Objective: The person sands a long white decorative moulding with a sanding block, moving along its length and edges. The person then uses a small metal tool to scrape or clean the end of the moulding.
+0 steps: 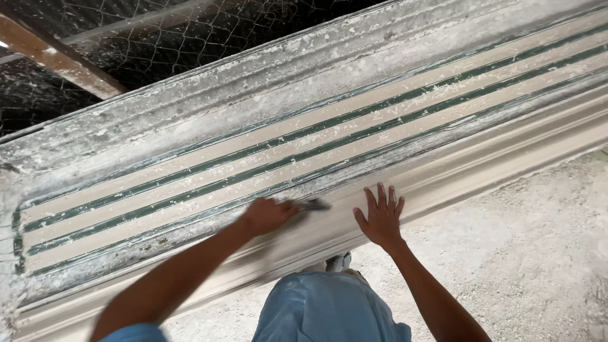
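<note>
A long plaster-covered mould [354,120] with green grooved ridges runs slantwise across the view. My left hand [267,215] is closed around a small dark flat tool [311,205], a scraper or brush, whose tip lies against the mould's near ledge; the hand is blurred. My right hand [381,216] rests flat with fingers spread on the pale near edge of the mould, a short way right of the tool. My light blue trousers [326,310] and a shoe [339,261] show below.
Behind the mould hangs chain-link wire mesh [158,38] with a brown wooden beam [57,57] and a grey pipe. Pale dusty gravel ground [525,253] spreads at the lower right. White plaster dust coats the mould's far rim.
</note>
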